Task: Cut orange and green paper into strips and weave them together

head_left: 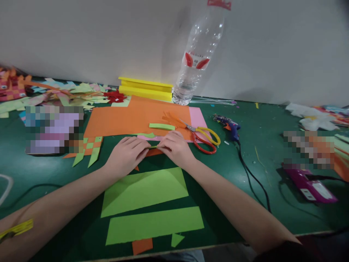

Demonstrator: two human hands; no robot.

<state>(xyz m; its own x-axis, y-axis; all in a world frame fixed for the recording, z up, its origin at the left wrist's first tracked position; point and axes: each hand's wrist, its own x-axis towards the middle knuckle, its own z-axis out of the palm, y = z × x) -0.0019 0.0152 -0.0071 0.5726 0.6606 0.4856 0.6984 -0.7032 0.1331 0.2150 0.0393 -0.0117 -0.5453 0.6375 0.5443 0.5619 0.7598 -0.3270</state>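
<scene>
Between my two hands runs a narrow green paper strip (153,147), pinched at its ends. My left hand (128,154) closes thumb and fingers on one end; my right hand (174,147) pinches the other. Just beyond my fingers, another folded green strip (161,126) rests on large orange paper (114,120). Scissors with one yellow and one red handle (204,140) lie open beside my right hand. Nearer to me are two wide green paper pieces, an upper one (147,189) and a lower one (155,223). Left of my left hand sits a woven orange and green paper piece (91,145).
A tall clear bottle (195,62) stands at the wall beside a yellow folded piece (145,89). On the right are a blue glue gun (230,127) with a trailing black cord and a purple power strip (311,185). Paper scraps (60,92) pile up at the back left.
</scene>
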